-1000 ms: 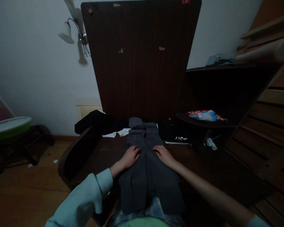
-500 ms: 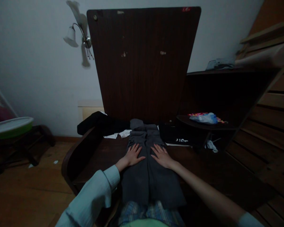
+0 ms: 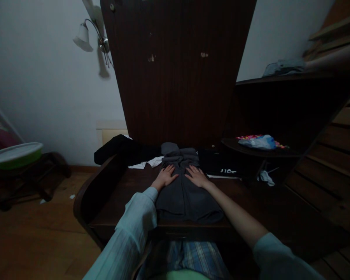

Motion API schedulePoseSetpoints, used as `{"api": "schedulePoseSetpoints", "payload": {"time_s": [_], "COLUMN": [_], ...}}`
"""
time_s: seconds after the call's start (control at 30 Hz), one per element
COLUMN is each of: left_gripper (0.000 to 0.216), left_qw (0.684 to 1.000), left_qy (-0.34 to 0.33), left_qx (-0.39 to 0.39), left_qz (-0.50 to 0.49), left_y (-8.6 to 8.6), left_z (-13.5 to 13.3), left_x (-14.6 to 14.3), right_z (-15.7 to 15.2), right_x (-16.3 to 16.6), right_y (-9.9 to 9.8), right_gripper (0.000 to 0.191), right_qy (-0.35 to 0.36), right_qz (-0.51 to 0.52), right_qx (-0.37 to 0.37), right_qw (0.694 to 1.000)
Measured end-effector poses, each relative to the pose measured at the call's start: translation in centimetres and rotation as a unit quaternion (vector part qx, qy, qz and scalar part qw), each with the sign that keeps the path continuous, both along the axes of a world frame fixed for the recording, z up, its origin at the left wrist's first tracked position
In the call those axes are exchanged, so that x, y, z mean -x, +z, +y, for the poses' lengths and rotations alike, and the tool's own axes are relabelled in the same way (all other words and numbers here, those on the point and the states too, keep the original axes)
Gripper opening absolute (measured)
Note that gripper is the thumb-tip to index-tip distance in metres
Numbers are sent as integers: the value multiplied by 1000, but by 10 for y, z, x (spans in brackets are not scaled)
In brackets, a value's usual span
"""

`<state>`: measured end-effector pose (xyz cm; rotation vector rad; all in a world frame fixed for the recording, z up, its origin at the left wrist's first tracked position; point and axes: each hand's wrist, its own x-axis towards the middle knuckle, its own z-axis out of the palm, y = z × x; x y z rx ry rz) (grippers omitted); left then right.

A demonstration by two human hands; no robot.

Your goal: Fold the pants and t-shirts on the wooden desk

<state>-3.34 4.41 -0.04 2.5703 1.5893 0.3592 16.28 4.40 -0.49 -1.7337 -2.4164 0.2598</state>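
Note:
Dark grey trousers [image 3: 183,198] lie lengthwise on the dark wooden desktop [image 3: 128,198], their near end close to the front edge. My left hand [image 3: 165,177] rests flat on the left leg, fingers spread. On the right leg lies my right hand [image 3: 197,177], palm down with fingers apart. Beyond my fingers the cloth is bunched in folds toward the back board. To the right of the trousers sits a folded black garment [image 3: 221,165] with white lettering. Left of them are a white cloth [image 3: 146,163] and a black garment [image 3: 119,149].
A tall dark board [image 3: 177,77] stands behind the desktop. At right, a shelf [image 3: 262,153] holds a plastic bag [image 3: 259,142] with colourful contents. A wall lamp [image 3: 84,37] hangs at upper left. A green basin [image 3: 17,157] sits on a stool at left.
Both hands have pushed forward, away from me, with the trousers. The near end of the trousers has slid up toward the desk edge, and the far part is more bunched. The view has tilted down slightly.

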Motion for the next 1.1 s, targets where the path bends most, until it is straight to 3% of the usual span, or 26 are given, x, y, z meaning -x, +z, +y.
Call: {"api": "schedulePoseSetpoints", "payload": {"time_s": [0.2,0.3,0.4,0.53,0.63,0.8,0.93,1.1], "left_gripper": [45,41,39,56,67,66,67,60], "left_qw": [997,988,981,981,982,975,975,967], "left_qy": [-41,-53,-73,-78,-35,1,-8,2], "left_qx": [-23,-6,29,64,54,8,6,8], "left_qz": [-63,-146,-178,-165,-179,-222,-224,-256], "left_y": [10,18,21,10,-5,-15,-15,-15], "left_z": [-19,-55,-105,-158,-171,-170,-171,-171], "left_x": [12,32,55,70,69,64,67,67], "right_z": [-3,-25,-70,-132,-157,-167,-168,-165], "right_x": [-13,-23,-19,8,28,41,42,47], "right_y": [13,27,35,27,16,7,10,24], "right_gripper": [37,29,29,39,42,54,36,30], "right_qy": [-13,-16,57,161,141,98,83,40], "right_qz": [207,335,392,320,237,188,210,258], "right_qx": [13,29,25,32,-8,-26,-43,-65], "right_qw": [978,942,918,933,961,977,973,963]}}
